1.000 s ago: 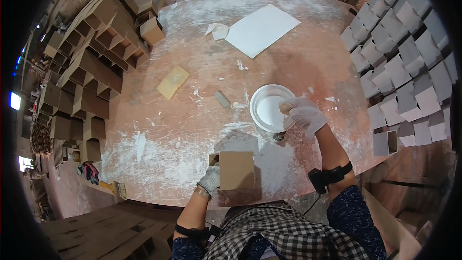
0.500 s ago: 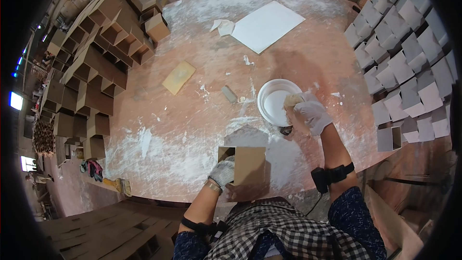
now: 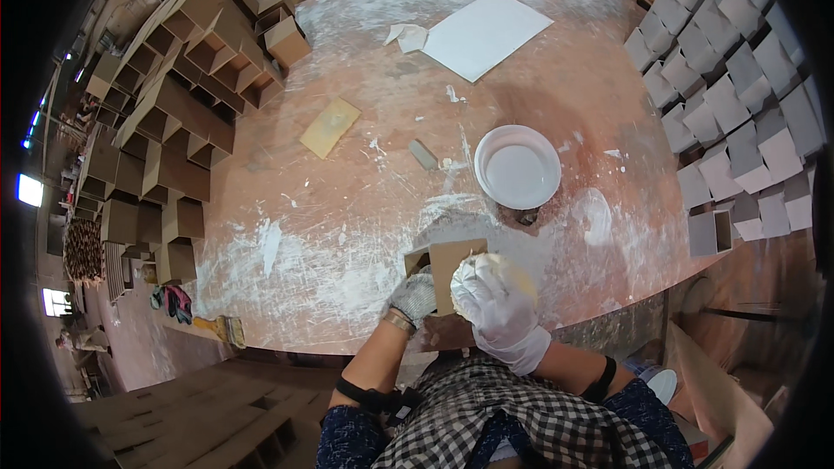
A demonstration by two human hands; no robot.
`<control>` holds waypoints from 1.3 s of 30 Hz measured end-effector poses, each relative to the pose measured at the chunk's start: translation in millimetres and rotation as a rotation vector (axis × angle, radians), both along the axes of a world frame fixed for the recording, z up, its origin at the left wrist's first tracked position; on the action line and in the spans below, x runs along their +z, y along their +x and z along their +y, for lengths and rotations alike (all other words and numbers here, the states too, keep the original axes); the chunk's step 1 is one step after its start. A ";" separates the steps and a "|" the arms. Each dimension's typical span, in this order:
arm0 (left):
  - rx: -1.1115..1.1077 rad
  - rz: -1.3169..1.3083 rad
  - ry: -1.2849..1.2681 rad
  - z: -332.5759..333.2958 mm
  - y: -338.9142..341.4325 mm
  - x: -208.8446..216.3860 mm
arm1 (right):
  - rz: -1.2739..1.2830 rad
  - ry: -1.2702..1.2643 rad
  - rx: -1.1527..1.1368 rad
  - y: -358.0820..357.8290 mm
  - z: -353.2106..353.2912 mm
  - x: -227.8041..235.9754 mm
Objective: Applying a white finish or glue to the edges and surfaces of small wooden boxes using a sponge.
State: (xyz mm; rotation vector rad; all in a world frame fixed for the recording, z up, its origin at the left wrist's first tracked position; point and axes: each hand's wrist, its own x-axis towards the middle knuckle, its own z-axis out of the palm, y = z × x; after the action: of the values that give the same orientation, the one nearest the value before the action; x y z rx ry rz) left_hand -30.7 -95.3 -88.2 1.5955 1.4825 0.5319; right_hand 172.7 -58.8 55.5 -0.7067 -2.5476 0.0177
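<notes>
Near the table's front edge stands a brown open-ended box (image 3: 446,262), its opening turned to the left. My left hand (image 3: 412,298), in a grey knitted glove, grips its left side, with the fingers reaching into the opening. Over the box's right part is my right hand (image 3: 499,302) in a thin white glove, closed around a yellowish sponge (image 3: 522,278). Glove and blur hide much of the sponge, and whether it touches the box I cannot tell. Beyond them a white round bowl (image 3: 480,179) with white contents stands on the table.
White smears mark the wooden table (image 3: 261,182). On it lie a yellow rectangular pad (image 3: 330,128), a small grey-green block (image 3: 423,155) and a white sheet (image 3: 488,35). Brown boxes (image 3: 178,169) stack up at left, whitish-grey boxes (image 3: 730,113) at right. A brush (image 3: 228,330) lies at the front-left edge.
My right hand has moved from the bowl's right side toward me and left, bringing the sponge to the box. My left hand still holds the box.
</notes>
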 end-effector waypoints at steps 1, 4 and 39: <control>0.149 -0.275 -0.071 -5.3 -1.0 -11.8 | 0.007 -0.025 -0.070 -0.3 -4.6 -11.8; -0.108 0.277 -0.037 10.9 13.3 44.8 | 0.036 -0.074 -0.111 10.5 -11.2 -25.7; -0.218 0.438 -0.133 46.6 44.2 52.7 | 0.003 0.000 -0.480 -4.6 33.7 -25.1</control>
State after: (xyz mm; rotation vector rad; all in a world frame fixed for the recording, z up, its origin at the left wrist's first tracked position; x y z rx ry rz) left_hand 13.5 -48.7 -35.5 1.8131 1.5895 -0.0465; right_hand 168.1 -25.1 30.4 -1.2954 -2.3108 -0.1416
